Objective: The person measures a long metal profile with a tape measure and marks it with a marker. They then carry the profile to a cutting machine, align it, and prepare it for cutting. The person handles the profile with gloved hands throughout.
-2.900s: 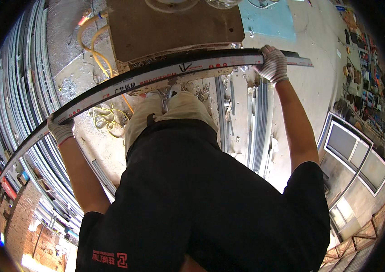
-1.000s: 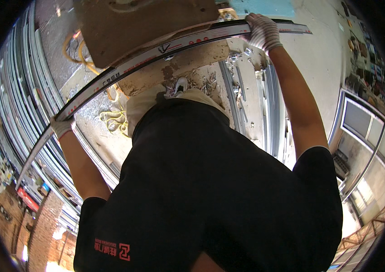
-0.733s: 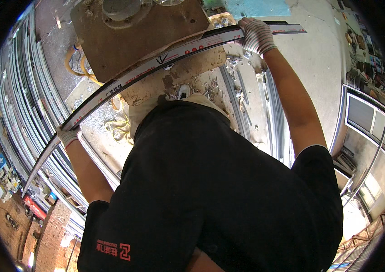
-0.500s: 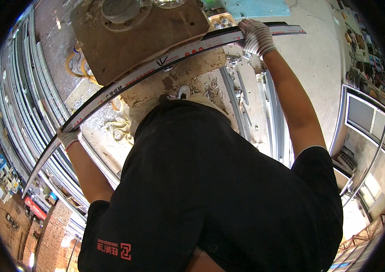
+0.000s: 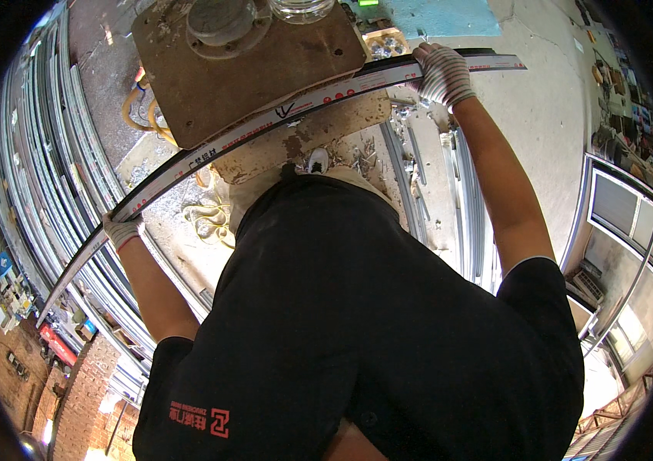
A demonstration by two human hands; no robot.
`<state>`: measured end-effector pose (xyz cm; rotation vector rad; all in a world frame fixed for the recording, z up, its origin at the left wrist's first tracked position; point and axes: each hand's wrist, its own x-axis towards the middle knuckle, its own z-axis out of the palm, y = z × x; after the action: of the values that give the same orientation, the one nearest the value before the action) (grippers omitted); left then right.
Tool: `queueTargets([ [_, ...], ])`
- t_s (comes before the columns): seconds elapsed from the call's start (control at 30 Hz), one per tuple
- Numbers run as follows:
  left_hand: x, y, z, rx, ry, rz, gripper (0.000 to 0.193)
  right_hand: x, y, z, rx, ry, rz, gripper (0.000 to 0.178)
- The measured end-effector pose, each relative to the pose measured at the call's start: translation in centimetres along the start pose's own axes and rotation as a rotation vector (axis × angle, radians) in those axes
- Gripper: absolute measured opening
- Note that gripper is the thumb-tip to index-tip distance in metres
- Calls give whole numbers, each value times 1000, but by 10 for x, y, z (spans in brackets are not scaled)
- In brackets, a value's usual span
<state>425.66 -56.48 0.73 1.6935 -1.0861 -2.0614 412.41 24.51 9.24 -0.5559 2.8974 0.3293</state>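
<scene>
A long metal profile (image 5: 238,136), covered with white printed film and bent by the lens, stretches from the lower left to the upper right in front of me. Gloved in striped knit, my right hand (image 5: 443,74) is closed round it close to its right end. My left hand (image 5: 122,229), also gloved, grips it farther down on the left. Behind the profile stands a brown metal machine plate (image 5: 265,77) with a round grey fitting (image 5: 221,21) on top; the profile runs along its near edge, but whether they touch I cannot tell.
Many long profiles (image 5: 57,169) lie stacked at the left. More profiles (image 5: 468,207) lie on the floor at the right, near metal scraps (image 5: 365,157). A yellow hose (image 5: 138,115) hangs beside the machine, and yellow strapping (image 5: 207,219) lies below. Framed panels (image 5: 626,203) stand far right.
The machine, floor and profile sit slightly lower and farther right in the picture. Both hands keep their hold on the profile.
</scene>
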Motion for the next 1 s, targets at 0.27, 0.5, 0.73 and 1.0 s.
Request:
queueTargets([
  [0.27,-17,-6,13,-59,89,59,29,1,4,5,21,35,-15,67],
  [0.5,-16,-5,15,-55,82,73,27,1,1,13,48,146,16,52],
  [0.73,-13,-5,14,-43,109,74,25,0,3,14,85,192,-6,53],
  [1.0,11,1,2,-19,60,35,34,3,4,8,8,106,-36,69],
])
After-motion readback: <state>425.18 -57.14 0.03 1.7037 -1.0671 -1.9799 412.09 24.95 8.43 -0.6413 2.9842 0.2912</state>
